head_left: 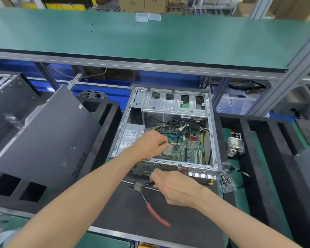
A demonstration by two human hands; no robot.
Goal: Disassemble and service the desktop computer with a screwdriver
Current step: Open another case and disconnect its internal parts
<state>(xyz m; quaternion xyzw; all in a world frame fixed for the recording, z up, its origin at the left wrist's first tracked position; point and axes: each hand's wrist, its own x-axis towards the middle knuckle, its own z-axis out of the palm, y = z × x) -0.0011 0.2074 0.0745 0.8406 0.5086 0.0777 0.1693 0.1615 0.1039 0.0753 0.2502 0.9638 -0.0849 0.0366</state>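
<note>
Red-handled pliers on black foam mat; clear plastic boxes on green shelf; coiled grey cable behind.

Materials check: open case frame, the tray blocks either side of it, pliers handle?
Case frame: bare sheet metal, probably galvanised steel; dull silver, stamped slots and folded edges.
Tray blocks: look like black foam; matte, thick, with cut rectangular pockets.
Pliers handle: red sleeve, likely dipped vinyl or rubber; smooth, slight sheen, over grey metal pliers.
</note>
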